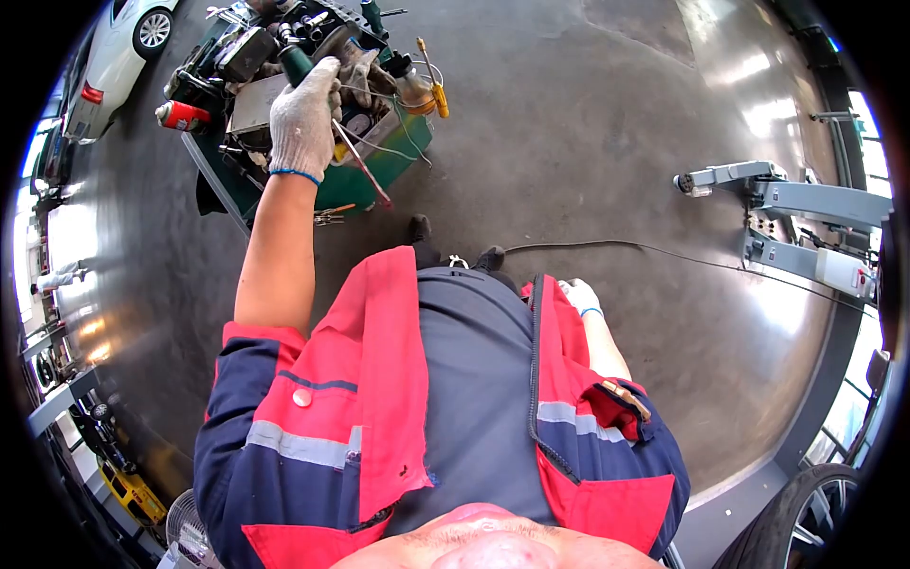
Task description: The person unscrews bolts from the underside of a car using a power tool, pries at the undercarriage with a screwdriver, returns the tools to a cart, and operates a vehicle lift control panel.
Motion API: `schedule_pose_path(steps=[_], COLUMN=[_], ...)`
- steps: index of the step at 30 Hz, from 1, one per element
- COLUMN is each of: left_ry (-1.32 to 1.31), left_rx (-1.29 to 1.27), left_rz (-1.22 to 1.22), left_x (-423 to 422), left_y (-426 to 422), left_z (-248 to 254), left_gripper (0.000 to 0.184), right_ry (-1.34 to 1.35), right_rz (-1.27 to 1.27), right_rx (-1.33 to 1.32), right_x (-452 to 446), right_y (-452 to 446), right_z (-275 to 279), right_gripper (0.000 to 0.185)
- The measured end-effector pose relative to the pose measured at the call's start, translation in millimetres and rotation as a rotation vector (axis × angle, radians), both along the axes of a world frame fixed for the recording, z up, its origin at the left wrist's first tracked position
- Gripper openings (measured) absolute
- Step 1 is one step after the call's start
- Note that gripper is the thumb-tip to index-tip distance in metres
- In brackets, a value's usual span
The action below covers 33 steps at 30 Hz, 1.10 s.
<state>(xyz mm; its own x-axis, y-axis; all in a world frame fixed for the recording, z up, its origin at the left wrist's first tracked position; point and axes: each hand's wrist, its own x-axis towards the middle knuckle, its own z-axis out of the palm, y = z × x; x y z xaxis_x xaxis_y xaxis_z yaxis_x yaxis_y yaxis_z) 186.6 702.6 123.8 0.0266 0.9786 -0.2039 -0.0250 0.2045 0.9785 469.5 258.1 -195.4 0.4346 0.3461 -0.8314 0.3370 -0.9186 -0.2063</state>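
Observation:
My left hand (pixel 305 116), in a whitish knit glove with a blue cuff band, is closed over the cluttered tool cart (pixel 223 185). A dark green handle (pixel 296 65) shows at the top of the fist, and a thin reddish shaft (pixel 362 166) slants out below it. They line up as one long screwdriver-like tool. Around the fist lie sockets (pixel 301 28), a grey box (pixel 258 112) and a crumpled work glove (pixel 358 78). My right hand (pixel 580 297), also gloved, hangs by my right side, partly behind the jacket; its fingers are hidden.
A red spray can (pixel 182 116) and a yellow-handled tool (pixel 440 100) sit at the cart's edges. A cable (pixel 616 243) crosses the floor towards the grey lift arms (pixel 815 202) on the right. A white car (pixel 116 59) stands far left, a wheel (pixel 806 522) lower right.

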Motion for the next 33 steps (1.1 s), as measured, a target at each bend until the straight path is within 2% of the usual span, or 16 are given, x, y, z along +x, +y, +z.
schedule_pose_path(steps=[3,10,18,19,20,22,24,25,26,28,31,33], left_ry=[-0.164,-0.215,-0.023,-0.059,-0.040,0.023,0.044,-0.097,-0.110,-0.061,0.039,-0.016], left_rx=[-0.071,-0.095,-0.127,-0.094,-0.035,-0.076,-0.128,-0.053,-0.118,-0.134,-0.087,-0.072], left_rz=[0.090,-0.004,-0.179,-0.204,-0.221,-0.291,-0.205,-0.100,-0.052,-0.088,-0.171,-0.186], left_x=[-7,-11,4,11,18,19,23,28,25,26,31,36], left_y=[16,32,76,74,69,56,28,18,19,21,19,18], left_z=[-16,-10,-7,-8,-14,-41,-56,-68,-85,-98,-75,-51], left_gripper=[0.025,0.022,0.024,0.026,0.023,0.019,0.017,0.019,0.021,0.019,0.017,0.019], right_ry=[-0.003,-0.007,0.037,0.028,0.020,0.002,-0.026,-0.010,0.006,0.023,0.014,-0.001], right_rz=[0.015,0.025,0.056,0.058,0.057,0.064,0.069,0.062,0.057,0.064,0.078,0.065], right_rx=[-0.006,0.001,-0.036,-0.026,-0.016,0.010,0.048,0.061,0.068,0.052,0.023,0.006], right_x=[-1,-3,-2,-2,-2,-4,-5,-8,-12,-14,-12,-11], right_y=[4,18,22,24,26,32,37,40,45,37,33,28], right_z=[1,9,-2,-3,-4,-2,-4,-2,10,14,6,8], right_gripper=[0.056,0.057,0.058,0.058,0.058,0.057,0.055,0.055,0.054,0.053,0.053,0.054])
